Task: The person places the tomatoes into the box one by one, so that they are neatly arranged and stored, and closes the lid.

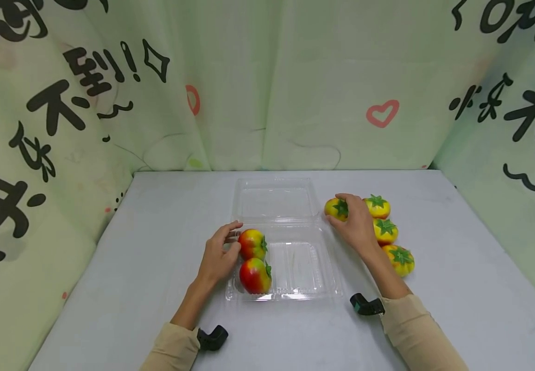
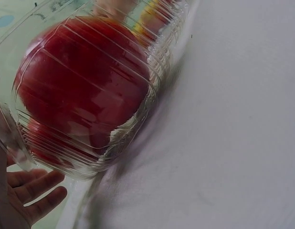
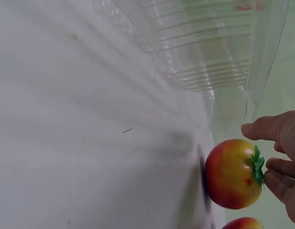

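Note:
My right hand (image 1: 355, 219) grips a yellow-green tomato (image 1: 333, 207) with green leaves, to the right of the clear plastic box. The right wrist view has a red and yellow tomato (image 3: 232, 175) with the fingers (image 3: 280, 183) right at its leaves. At the left side of the open clear box (image 1: 301, 296) is my left hand (image 1: 218, 257), fingers apart and loosely bent. Two red-yellow tomatoes, a far one (image 1: 251, 243) and a near one (image 1: 255, 276), lie in the box's left part. Through the plastic wall, the left wrist view has a large red tomato (image 2: 85, 81).
Three more tomatoes form a column right of the right hand: one at the back (image 1: 378, 207), one in the middle (image 1: 386, 232) and one in front (image 1: 399, 260). The box's lid (image 1: 274, 198) lies folded back on the white table (image 1: 179, 206). Behind hangs a green printed curtain (image 1: 295, 77).

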`<state>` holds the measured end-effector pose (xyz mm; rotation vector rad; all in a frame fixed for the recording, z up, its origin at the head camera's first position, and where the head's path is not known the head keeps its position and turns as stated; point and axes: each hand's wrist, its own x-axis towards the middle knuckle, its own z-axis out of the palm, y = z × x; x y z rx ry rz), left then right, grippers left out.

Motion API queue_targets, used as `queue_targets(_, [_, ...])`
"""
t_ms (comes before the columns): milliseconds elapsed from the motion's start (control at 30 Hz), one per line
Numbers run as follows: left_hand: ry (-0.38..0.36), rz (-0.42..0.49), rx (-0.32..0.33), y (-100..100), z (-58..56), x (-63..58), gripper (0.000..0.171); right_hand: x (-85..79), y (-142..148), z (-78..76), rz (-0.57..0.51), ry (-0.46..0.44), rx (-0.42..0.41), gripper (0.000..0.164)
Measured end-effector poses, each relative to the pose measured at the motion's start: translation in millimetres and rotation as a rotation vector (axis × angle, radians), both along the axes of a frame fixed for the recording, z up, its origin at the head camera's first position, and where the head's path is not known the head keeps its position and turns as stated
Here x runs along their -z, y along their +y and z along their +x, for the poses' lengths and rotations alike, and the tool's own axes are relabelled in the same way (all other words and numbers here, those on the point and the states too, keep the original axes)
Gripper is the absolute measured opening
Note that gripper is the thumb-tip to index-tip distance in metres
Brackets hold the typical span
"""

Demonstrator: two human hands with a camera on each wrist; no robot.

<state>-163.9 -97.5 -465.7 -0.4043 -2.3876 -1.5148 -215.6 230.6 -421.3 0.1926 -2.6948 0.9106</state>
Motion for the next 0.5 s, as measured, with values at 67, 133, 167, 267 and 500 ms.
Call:
queue_targets(67, [0.013,-0.001,0.002,-0.3,-0.6,0.1,0.045,0.1,0.8,-1.8,0.003,-0.008,0.006,0.055])
queue_targets(133, [0.018,-0.001,0.003,-0.2,-0.6,-0.4,0.045,0.3,1.5,-3.2,0.005,-0.019,0.011,0.056])
queue_targets(167, [0.021,-0.001,0.004,-0.1,-0.6,-0.6,0.045,0.4,1.9,-3.9,0.008,-0.023,0.014,0.056])
queue_targets(267, [0.021,-0.002,0.005,0.2,-0.6,-0.9,0.046,0.5,2.5,-5.5,0.016,-0.028,0.017,0.056])
queue_targets(500, [0.008,-0.009,0.004,-0.4,-0.4,-0.2,0.046,1.1,3.9,-11.0,0.041,-0.063,0.014,0.058])
